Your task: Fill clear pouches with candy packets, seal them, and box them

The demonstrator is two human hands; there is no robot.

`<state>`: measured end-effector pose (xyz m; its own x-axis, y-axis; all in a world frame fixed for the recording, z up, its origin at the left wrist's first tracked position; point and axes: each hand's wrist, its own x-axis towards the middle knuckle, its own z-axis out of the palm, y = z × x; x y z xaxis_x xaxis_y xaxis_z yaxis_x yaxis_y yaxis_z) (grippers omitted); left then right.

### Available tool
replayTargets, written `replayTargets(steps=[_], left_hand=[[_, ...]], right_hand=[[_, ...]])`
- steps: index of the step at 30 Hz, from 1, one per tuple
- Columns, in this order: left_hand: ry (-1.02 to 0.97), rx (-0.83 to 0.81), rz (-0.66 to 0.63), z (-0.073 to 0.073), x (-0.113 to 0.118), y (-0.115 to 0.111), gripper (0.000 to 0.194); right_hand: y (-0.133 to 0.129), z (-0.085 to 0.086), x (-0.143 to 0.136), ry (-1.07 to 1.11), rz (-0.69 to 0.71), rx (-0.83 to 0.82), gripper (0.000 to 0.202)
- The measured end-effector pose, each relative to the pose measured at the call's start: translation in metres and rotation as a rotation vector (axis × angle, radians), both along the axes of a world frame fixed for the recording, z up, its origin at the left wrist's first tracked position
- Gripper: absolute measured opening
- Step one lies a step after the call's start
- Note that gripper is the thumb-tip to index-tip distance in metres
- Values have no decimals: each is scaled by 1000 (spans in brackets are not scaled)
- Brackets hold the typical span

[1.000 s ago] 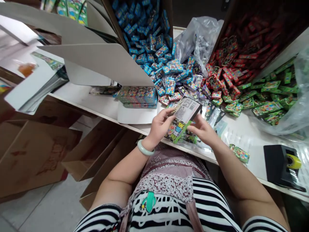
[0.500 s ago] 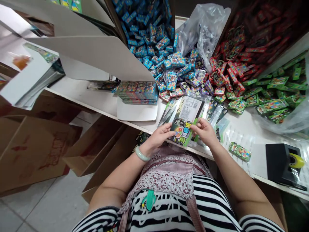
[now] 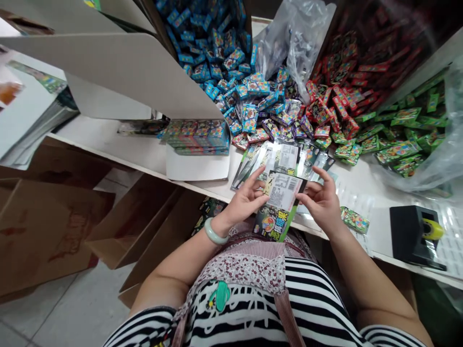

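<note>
Black and green, the flat oblong card (image 3: 271,220) is held by its left edge in the left hand (image 3: 244,202), thumb and fingers narrowed on it. Half a second ago I saw it farther out, over the loose cards (image 3: 249,166); now it is nearer the striped, flower-printed apron (image 3: 246,272) at six o'clock, and another labelled card shows at twelve. The right hand (image 3: 321,200), pinched earlier, now has its index finger raised, thumb at the card's right edge; I cannot tell whether it grips. From the card, small blue boxes (image 3: 231,62) heap at eleven o'clock, red boxes (image 3: 340,103) at one, green boxes (image 3: 401,125) at two; a crinkled clear bag (image 3: 307,38) sits at twelve, and the black tape dispenser (image 3: 405,236) on the white counter (image 3: 379,193) at three.
</note>
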<state>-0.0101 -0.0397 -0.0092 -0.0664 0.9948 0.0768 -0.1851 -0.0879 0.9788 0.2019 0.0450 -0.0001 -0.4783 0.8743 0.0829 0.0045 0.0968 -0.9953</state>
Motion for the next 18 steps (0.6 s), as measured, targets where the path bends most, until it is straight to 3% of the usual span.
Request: replayTargets(steps=[3,7,9,11,13,15,18], left_hand=[[46,50,-92,7,-8,-3,72],[117,27,-158,13,-13,-6,61],[153,34,-69,16,-11,-9,46],[219,57,102,22,-7,-11,27],[293,82,246,31,-5,-11,20],[325,88,262,41,-5,-9,21],[271,84,154,54,-11,-6,22]], right_hand=[[-3,4,-6,15,-21,34,62],[-9,5,-7,23,84,39,36],[-11,10,-4,17,148,43,31],[-10,19,-3,-10,208,77,27],[-8,29,-3,-63,218,157,17],[-4,39,-6,-102,180,263,14],[1,46,-13,-63,145,291,16]])
